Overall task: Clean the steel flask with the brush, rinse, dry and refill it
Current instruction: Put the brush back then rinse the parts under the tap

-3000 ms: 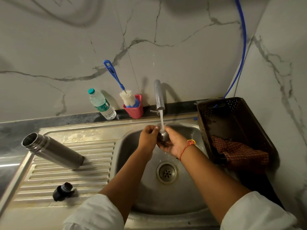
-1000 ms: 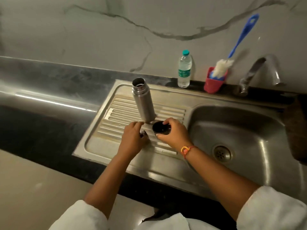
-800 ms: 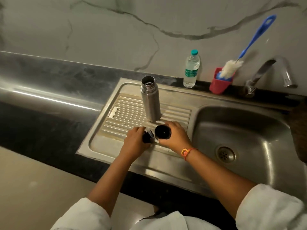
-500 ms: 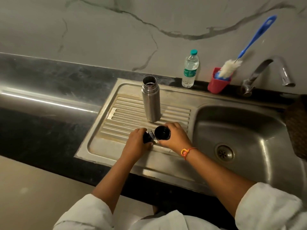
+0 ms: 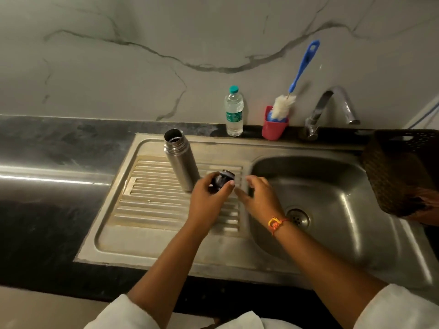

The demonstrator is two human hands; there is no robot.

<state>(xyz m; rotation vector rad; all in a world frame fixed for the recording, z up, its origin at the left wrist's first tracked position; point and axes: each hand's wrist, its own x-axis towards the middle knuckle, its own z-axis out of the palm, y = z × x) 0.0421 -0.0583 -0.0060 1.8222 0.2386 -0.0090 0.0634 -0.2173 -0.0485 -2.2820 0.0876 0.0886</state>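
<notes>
White sleeves point(image 5: 399, 307) are seen at the bottom edge, and both bare forearms are stretched across the front rim of the steel sink point(image 5: 332, 186). A red and yellow thread band point(image 5: 275, 224) is worn on the right wrist. The right hand point(image 5: 259, 198) is held over the line where the ribbed draining board point(image 5: 154, 203) meets the bowl; its fingers are loosely spread and nothing is held in them. Just beside it, the left hand point(image 5: 209, 195) is raised a little above the board, and the dark cap point(image 5: 223, 179) is gripped between its thumb and curled fingers, a shiny ring showing at the cap's far end. The drain point(image 5: 298, 218) is seen in the floor of the bowl, right of the wrist band.

The steel flask point(image 5: 181, 160) is stood upright on the draining board, just behind and left of the left hand, with its mouth uncovered; whether the thumb touches its base cannot be told.

Farther back, a water bottle point(image 5: 234, 112) with a green top is stood on the dark ledge against the marble wall point(image 5: 118, 67). Near it, the brush point(image 5: 282, 106) is stood head-down in a red cup point(image 5: 274, 128), its blue handle slanted up to the right. The tap point(image 5: 332, 108) is set right of the cup, and a dark basket point(image 5: 401, 169) is placed at the sink's right edge.
</notes>
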